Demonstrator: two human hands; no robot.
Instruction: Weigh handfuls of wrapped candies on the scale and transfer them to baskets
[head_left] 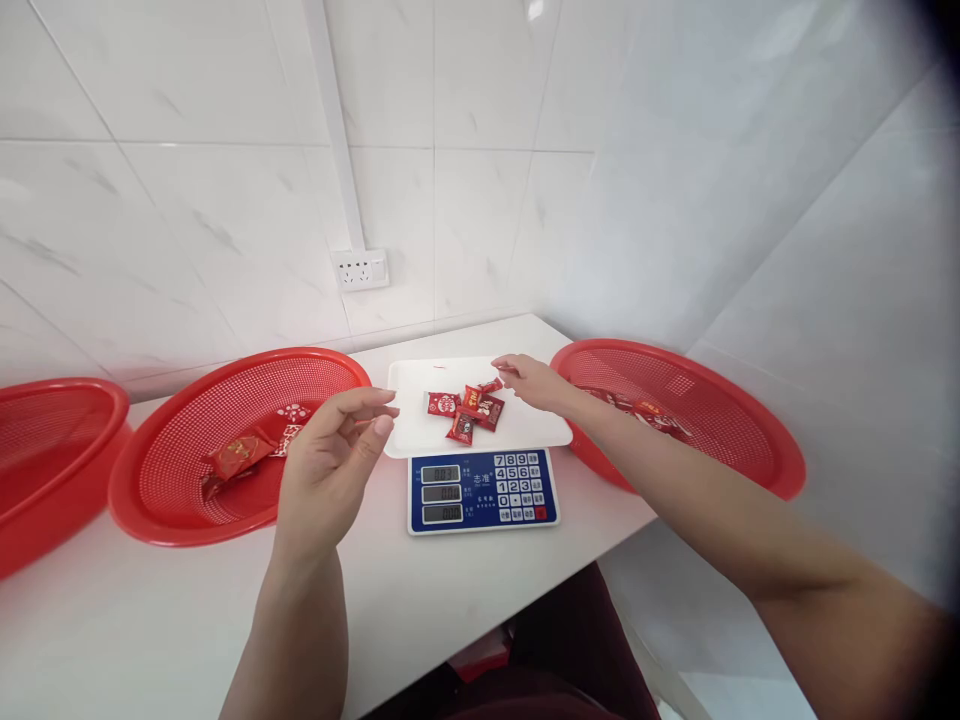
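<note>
My left hand (pixel 341 450) hovers at the left edge of a white weighing tray (pixel 412 430), thumb and fingers apart, nothing between them. Over the tray's right side is my right hand (pixel 529 382), its fingers stretched to the left and slightly bent, with no object visible in them. Several small red snack packets (pixel 444 403) lie in a loose cluster mid-tray, some overlapping. The one closest to my right fingertips is a small red packet (pixel 491 385). Below the tray is the scale's blue panel (pixel 484 490), with number keys and three displays; the digits are hard to read.
Left of the scale stands a red mesh basket (pixel 172 420) holding red packets (pixel 244 455). Another red basket (pixel 52 470) is cut off at the far left. A third red basket (pixel 735 450), also with packets, sits behind my right forearm. The white table (pixel 405 620) meets a tiled wall.
</note>
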